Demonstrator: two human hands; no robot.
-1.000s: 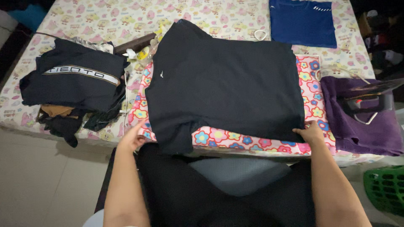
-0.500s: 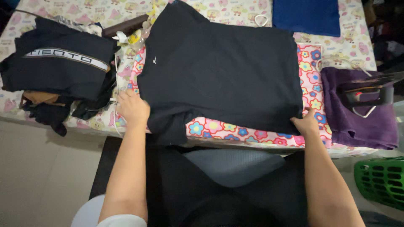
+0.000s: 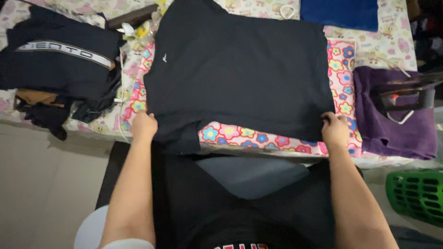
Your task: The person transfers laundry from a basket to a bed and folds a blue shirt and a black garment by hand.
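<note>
A black T-shirt (image 3: 240, 74) lies spread flat on a flowered ironing pad (image 3: 258, 138) on the bed. My left hand (image 3: 144, 127) grips the shirt's near left edge, beside the sleeve that hangs over the pad's front. At the near right corner my right hand (image 3: 335, 130) pinches the shirt's hem. Both forearms reach in from the bottom of the view.
A pile of dark clothes (image 3: 60, 69) sits at the left. To the right, an iron (image 3: 406, 103) rests on a purple towel (image 3: 397, 133). A folded blue garment (image 3: 341, 14) lies at the back, a green basket (image 3: 415, 196) stands on the floor at right.
My left hand rose from the pad's edge onto the shirt's left side and took hold. My right hand closed more tightly on the hem. The view shifted slightly forward.
</note>
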